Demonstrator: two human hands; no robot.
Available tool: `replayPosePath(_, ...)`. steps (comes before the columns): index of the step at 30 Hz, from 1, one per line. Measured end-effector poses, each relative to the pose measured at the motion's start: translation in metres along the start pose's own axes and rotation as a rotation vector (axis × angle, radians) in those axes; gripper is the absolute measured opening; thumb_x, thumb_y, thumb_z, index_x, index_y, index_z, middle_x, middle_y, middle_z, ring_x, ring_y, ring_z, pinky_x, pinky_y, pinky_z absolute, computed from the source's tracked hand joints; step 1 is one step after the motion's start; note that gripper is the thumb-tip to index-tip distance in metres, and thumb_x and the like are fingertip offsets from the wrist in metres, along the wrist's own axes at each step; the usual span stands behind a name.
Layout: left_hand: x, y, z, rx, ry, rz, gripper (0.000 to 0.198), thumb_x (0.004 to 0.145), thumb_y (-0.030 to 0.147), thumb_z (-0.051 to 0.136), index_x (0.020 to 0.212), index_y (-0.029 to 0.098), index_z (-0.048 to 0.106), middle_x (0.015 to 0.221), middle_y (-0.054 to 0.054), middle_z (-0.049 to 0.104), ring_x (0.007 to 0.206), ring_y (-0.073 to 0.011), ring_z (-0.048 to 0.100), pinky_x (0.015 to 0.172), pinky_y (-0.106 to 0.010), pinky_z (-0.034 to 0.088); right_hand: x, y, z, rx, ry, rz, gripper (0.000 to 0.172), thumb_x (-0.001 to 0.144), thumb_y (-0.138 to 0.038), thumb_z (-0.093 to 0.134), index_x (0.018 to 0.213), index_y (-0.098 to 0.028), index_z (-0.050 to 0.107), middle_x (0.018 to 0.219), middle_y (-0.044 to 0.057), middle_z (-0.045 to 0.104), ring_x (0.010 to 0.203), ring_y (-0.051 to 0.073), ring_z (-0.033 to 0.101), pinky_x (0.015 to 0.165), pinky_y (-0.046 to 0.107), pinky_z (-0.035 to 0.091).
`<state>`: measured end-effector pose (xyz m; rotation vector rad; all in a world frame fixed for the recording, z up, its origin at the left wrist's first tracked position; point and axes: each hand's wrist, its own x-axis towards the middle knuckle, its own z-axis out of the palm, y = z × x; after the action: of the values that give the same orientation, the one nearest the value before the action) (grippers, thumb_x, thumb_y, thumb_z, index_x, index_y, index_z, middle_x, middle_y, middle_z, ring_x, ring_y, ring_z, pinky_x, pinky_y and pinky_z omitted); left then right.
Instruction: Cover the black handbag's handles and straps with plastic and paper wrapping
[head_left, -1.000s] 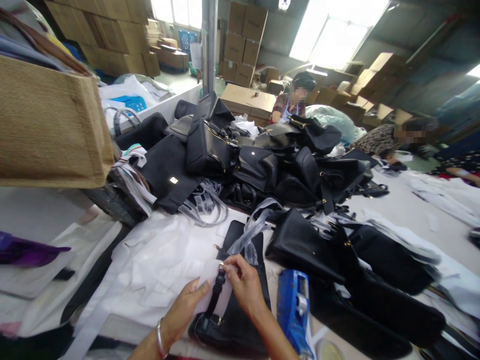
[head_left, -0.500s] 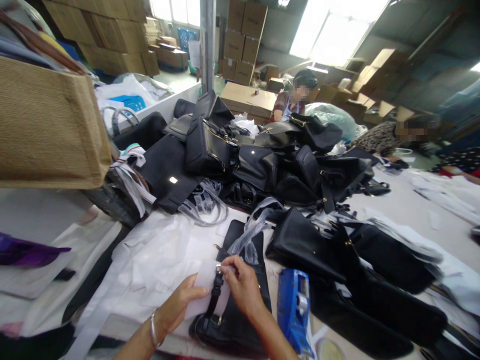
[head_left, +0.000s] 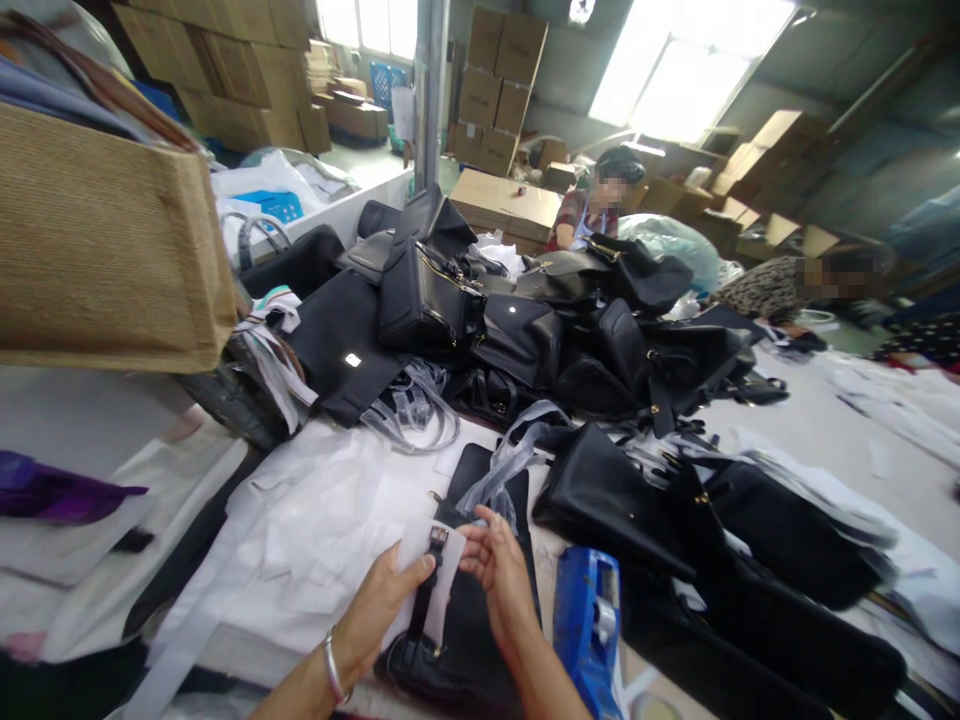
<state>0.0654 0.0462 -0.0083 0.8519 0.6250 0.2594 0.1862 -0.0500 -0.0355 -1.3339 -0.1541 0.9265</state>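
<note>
A black strap with a metal buckle lies over a small translucent white wrapping sheet. My left hand, a silver bangle on its wrist, is closed on both, the thumb pressing the strap below the buckle. On the sheet's right edge are the fingertips of my right hand; its fingers are spread and its palm is turned toward the sheet. Under both hands lies a flat black bag, to which the strap's lower end runs. The bag's plastic-wrapped handles stretch away beyond my right hand.
White sheets spread to the left. A blue tape dispenser stands close on the right, beside more black bags. A heap of black bags crosses the back. A woven tan bag rises at left; two people work beyond.
My right hand has let go of the buckle and shifted to the sheet's right edge, its fingers opening. My left thumb has moved onto the strap.
</note>
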Motion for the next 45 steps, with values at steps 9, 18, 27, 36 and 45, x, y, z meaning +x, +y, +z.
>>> replayPosePath(9,0.005,-0.015,-0.001,0.095,0.116,0.08,0.048,0.082,0.038,0.065,0.123,0.014,0.058,0.113,-0.011,0.067,0.106,-0.0274,0.06,0.097,-0.037,0.044,-0.021,0.048,0.03,-0.24,0.002,-0.101,0.061,0.087,-0.067,0.04,0.122,-0.021,0.058,0.13,0.008,0.057,0.127,0.025,0.045,0.108,0.039,0.035)
replayPosePath(18,0.01,-0.022,-0.006,0.162,0.105,0.066,0.041,0.079,0.043,0.065,0.109,0.015,0.067,0.114,-0.009,0.068,0.117,-0.0293,0.054,0.108,-0.04,0.035,-0.017,0.065,0.019,-0.294,0.074,0.003,0.074,0.085,-0.069,0.041,0.139,-0.018,0.04,0.152,0.009,0.027,0.142,0.024,0.017,0.118,0.043,0.011)
replayPosePath(27,0.0,-0.014,-0.002,0.19,-0.078,0.105,0.05,0.079,0.054,0.063,0.116,0.02,0.063,0.115,-0.009,0.066,0.118,-0.0286,0.051,0.111,-0.038,0.029,-0.02,0.03,0.028,-0.263,-0.009,-0.088,0.047,0.091,-0.061,0.039,0.117,-0.025,0.055,0.122,0.005,0.06,0.121,0.023,0.049,0.104,0.037,0.038)
replayPosePath(36,0.014,-0.036,-0.012,0.226,-0.173,-0.054,0.049,0.075,0.064,0.061,0.072,0.015,0.056,0.055,0.002,0.05,0.047,-0.0092,0.043,0.047,-0.021,0.035,-0.013,0.013,0.019,-0.31,-0.223,0.086,0.055,0.084,-0.07,0.043,0.107,-0.021,0.049,0.062,-0.004,0.057,0.044,0.015,0.055,0.04,0.024,0.04)
replayPosePath(45,0.013,-0.023,-0.017,0.197,-0.368,-0.108,0.037,0.085,0.05,0.056,0.096,0.015,0.056,0.072,0.0,0.055,0.052,-0.0078,0.047,0.048,-0.018,0.035,-0.006,-0.035,-0.021,-0.431,-0.406,-0.099,0.044,0.076,-0.055,0.066,0.105,-0.022,0.067,0.103,0.005,0.065,0.098,0.024,0.058,0.087,0.034,0.044)
